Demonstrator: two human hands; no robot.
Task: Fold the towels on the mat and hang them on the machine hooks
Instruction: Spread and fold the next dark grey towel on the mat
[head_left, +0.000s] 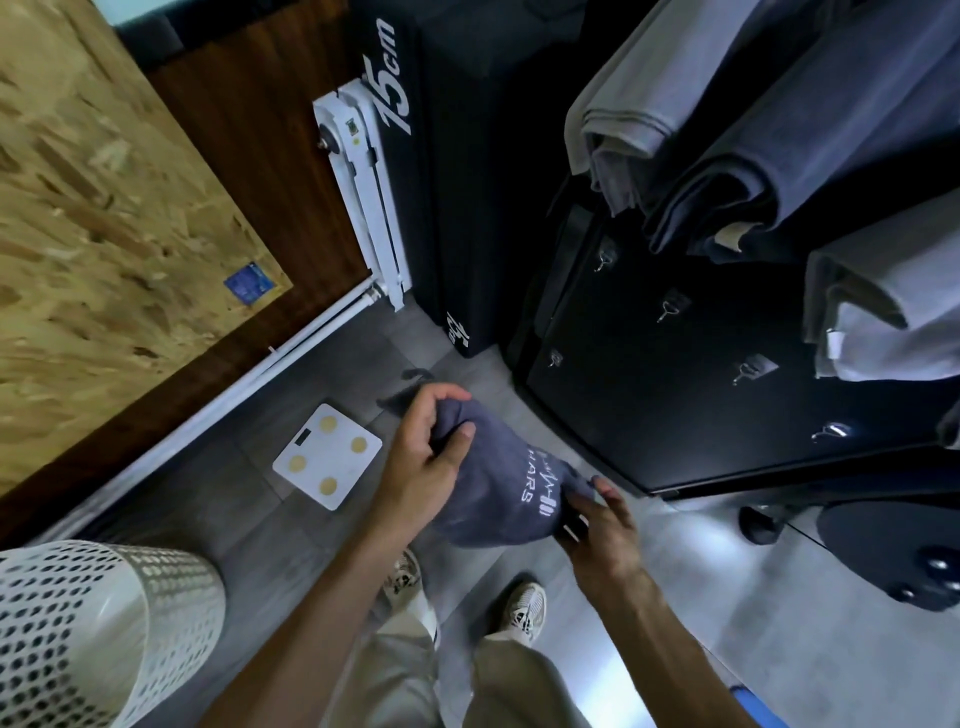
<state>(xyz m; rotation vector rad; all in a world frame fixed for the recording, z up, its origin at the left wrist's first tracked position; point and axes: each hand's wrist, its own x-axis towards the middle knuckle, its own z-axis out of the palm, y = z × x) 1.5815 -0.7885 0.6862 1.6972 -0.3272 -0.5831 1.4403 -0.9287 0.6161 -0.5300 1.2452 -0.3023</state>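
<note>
Person is standing on grey floor tiles, both hands out in front and working one dark grey towel (493, 478) held in the air above the shoes (522, 610). Left hand (428, 449) is gripping the towel's upper end, fingers curling over the bunched cloth, thumb pressing its near side. Right hand (602, 530) is holding the lower edge, fingers partly extended along the fabric; whether it is pinching or only supporting, cannot tell. White lettering is showing on the towel's face between the hands. To the right, the black machine panel (675, 415) is carrying several small metal hooks (748, 370), those in view bare. Above them, folded towels (727, 130) in grey and dark blue are hanging in a row. A white bathroom scale (328, 456) is lying on the floor left of the hands; a white perforated basket (98, 629) is sitting at lower left.
</note>
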